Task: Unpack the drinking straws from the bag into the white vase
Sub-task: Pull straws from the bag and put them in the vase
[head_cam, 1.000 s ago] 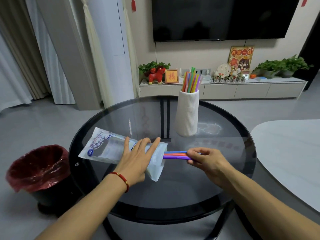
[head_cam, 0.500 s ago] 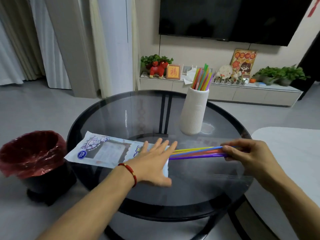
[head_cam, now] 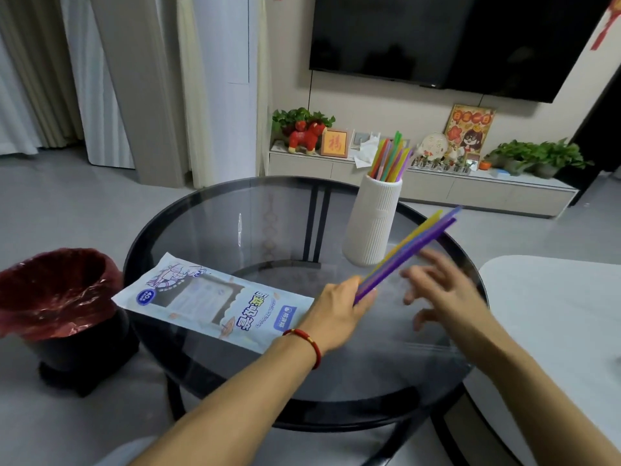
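Left hand (head_cam: 339, 314) grips slim plastic straws (head_cam: 408, 253); ribbed white vase (head_cam: 371, 223) beside.

Left hand (head_cam: 339, 312) gripping, right hand (head_cam: 440, 285) blurred, fingers spread

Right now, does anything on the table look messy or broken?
Nothing looks broken or spilled. The straw bag lies flat on the glass table, the white vase stands upright, and the left hand holds a bunch of straws.

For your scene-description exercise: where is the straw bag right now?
In the head view the straw bag lies flat on the left part of the glass table, between the red-lined bin and the left hand.
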